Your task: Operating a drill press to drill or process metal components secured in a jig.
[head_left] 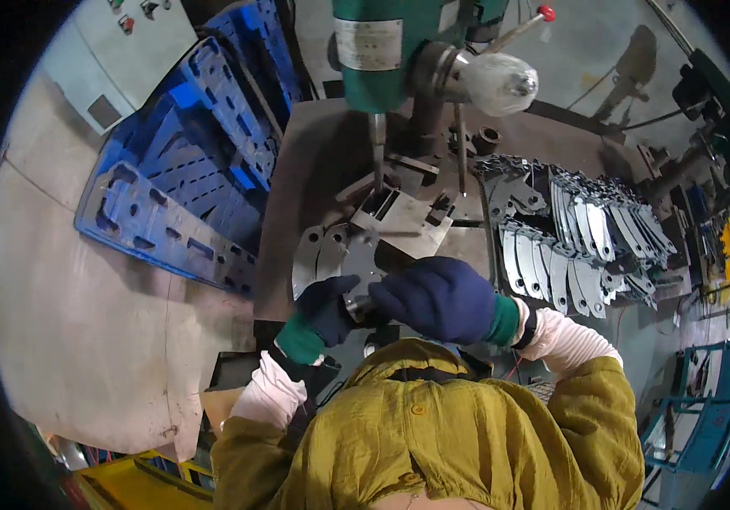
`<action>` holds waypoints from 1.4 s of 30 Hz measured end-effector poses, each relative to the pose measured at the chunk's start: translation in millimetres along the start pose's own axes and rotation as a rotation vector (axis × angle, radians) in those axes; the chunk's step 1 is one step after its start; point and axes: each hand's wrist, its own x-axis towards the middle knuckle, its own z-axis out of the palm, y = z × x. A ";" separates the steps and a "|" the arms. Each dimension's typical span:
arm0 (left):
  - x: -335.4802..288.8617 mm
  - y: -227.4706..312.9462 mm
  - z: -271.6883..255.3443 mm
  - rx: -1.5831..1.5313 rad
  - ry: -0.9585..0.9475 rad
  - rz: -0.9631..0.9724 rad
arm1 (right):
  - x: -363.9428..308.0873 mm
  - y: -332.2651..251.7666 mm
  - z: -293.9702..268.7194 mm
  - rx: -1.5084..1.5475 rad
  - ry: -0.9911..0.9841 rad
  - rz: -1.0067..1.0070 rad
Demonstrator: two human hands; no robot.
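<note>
Both my hands wear dark blue gloves with green cuffs and meet close to my chest. My left hand (pixel 324 308) and my right hand (pixel 439 297) together grip a flat grey metal plate (pixel 363 270) that sticks up from between them. The plate sits just below the drill press table with its clamped fixture (pixel 399 214). The drill bit (pixel 377 149) hangs from the green drill press head (pixel 377 51) above the fixture. Two similar plates (pixel 315 251) lie on the table to the left of my hands.
Rows of stacked metal plates (pixel 577 242) fill the bench on the right. Blue plastic pallets (pixel 186 170) lean on the left, beside a grey control box (pixel 122 51). A yellow bin (pixel 131 484) sits at the lower left, blue frames (pixel 705 425) at the lower right.
</note>
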 end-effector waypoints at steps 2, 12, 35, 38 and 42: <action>14.8 -37.5 -52.3 0.379 0.071 0.211 | 11.4 9.0 -16.3 0.116 -0.125 0.029; 81.9 -45.8 -47.4 -0.183 0.235 -0.055 | 2.0 46.7 -66.3 0.797 0.167 0.817; 132.9 -47.0 -85.1 0.260 0.463 0.008 | 115.5 98.0 -96.3 2.417 0.233 1.220; 136.1 -47.3 -88.6 0.366 0.501 0.065 | 123.9 97.2 -85.6 2.364 0.522 1.200; 129.3 -42.1 -82.7 0.410 0.464 0.095 | 115.6 108.9 -83.2 2.723 0.375 1.063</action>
